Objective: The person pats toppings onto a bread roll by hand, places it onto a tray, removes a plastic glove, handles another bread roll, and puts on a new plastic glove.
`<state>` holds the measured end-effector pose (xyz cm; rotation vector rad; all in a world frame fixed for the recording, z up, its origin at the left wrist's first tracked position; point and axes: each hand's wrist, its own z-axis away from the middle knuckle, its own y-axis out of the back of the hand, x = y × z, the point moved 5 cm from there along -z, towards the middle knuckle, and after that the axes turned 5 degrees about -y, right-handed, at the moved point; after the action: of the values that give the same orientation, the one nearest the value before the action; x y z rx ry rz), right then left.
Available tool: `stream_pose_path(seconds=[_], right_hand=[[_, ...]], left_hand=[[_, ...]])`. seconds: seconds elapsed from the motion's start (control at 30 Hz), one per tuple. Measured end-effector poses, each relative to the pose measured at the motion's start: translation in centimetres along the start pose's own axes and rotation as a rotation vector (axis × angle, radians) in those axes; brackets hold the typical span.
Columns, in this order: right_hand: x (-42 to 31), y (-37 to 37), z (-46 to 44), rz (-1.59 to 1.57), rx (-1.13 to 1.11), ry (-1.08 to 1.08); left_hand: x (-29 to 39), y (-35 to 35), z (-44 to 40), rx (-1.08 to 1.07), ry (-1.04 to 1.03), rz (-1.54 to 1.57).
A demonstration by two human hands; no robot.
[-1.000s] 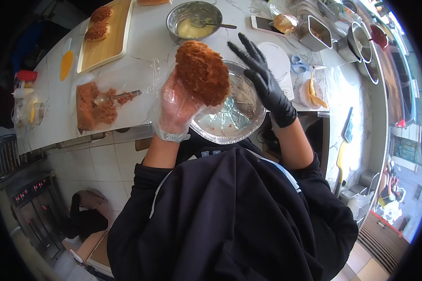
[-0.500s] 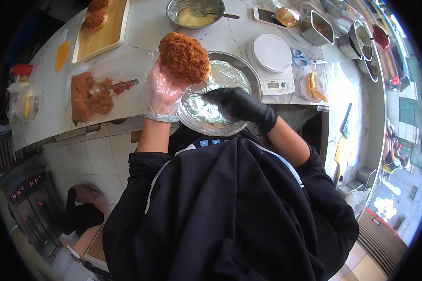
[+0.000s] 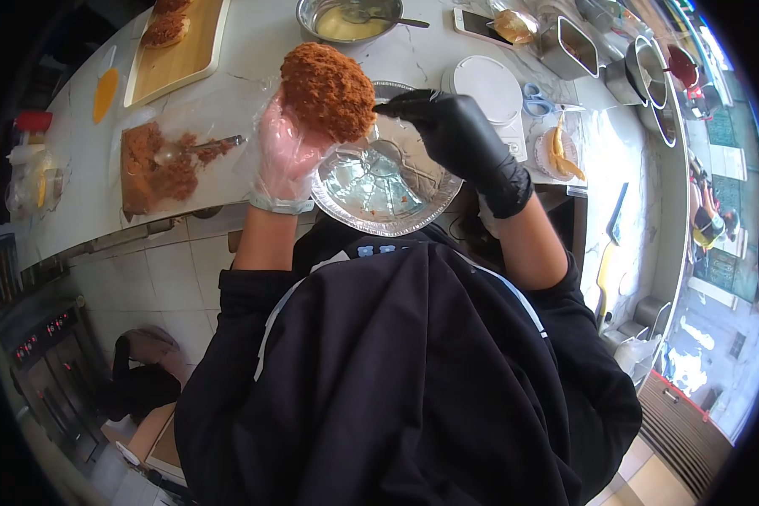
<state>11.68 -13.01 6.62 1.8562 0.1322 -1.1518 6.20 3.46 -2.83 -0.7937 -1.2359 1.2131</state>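
Note:
A round bun (image 3: 327, 91) thickly coated in reddish-brown floss rests in my left hand (image 3: 287, 156), which wears a clear plastic glove and holds it from below. My right hand (image 3: 468, 139), in a black glove, reaches to the bun's right edge with its fingertips pinched together. Whether anything sits between those fingertips is too small to tell. Below both hands is a round foil pan (image 3: 379, 227), with a few crumbs on its shiny bottom. Left of the pan, loose floss (image 3: 156, 164) lies on a plastic sheet with a metal utensil (image 3: 215, 144) in it.
Coated buns stand on a wooden tray (image 3: 190, 59) at the far left. A metal bowl (image 3: 304, 17) of pale cream, a phone (image 3: 472, 23), a white scale (image 3: 485, 88), blue scissors (image 3: 535, 101) and metal containers (image 3: 565, 67) line the back and right.
My right hand has risen from over the foil pan to the bun's right edge. The left hand keeps the bun, which appears slightly higher in view.

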Motion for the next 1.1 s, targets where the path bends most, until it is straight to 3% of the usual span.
stream_pose_path(seconds=[0.07,0.23,0.33,0.43,0.53,0.63,0.83,0.93,1.07,1.1], right_hand=[[-1.6,1.1,-1.2,0.058,0.002,0.164],[-2.1,0.5,-4.1,0.268,-0.023,0.088],[-1.8,-0.8,-4.3,0.479,-0.054,0.336],[-1.5,-0.8,-4.4,0.248,-0.03,0.486],[-1.4,-0.5,-4.7,0.468,-0.113,0.287],[-2.2,-0.2,-4.8,0.357,-0.089,0.097],[-1.9,-1.3,-4.0,0.188,-0.074,0.338],[-3.1,1.0,-3.4,0.09,0.058,0.089],[4.8,-0.9,-2.7,0.309,-0.013,-0.001],[7.1,-2.7,-2.5,0.419,-0.115,-0.11]], left_hand=[[-1.1,-0.6,0.4,-0.008,0.01,-0.022],[-3.2,-0.9,0.6,-0.002,0.028,-0.061],[-3.6,-0.7,0.9,0.031,0.003,-0.081],[-3.4,-0.8,1.1,0.006,-0.013,-0.103],[-3.4,-1.2,1.3,-0.004,-0.051,-0.116],[-3.5,-0.9,1.2,0.041,-0.073,-0.137],[-3.5,-1.5,1.3,-0.013,-0.033,-0.111],[-3.3,-0.7,1.0,-0.006,-0.036,-0.041],[-1.6,0.1,0.5,0.01,-0.094,0.0],[-1.0,0.5,0.4,0.042,-0.11,-0.038]])
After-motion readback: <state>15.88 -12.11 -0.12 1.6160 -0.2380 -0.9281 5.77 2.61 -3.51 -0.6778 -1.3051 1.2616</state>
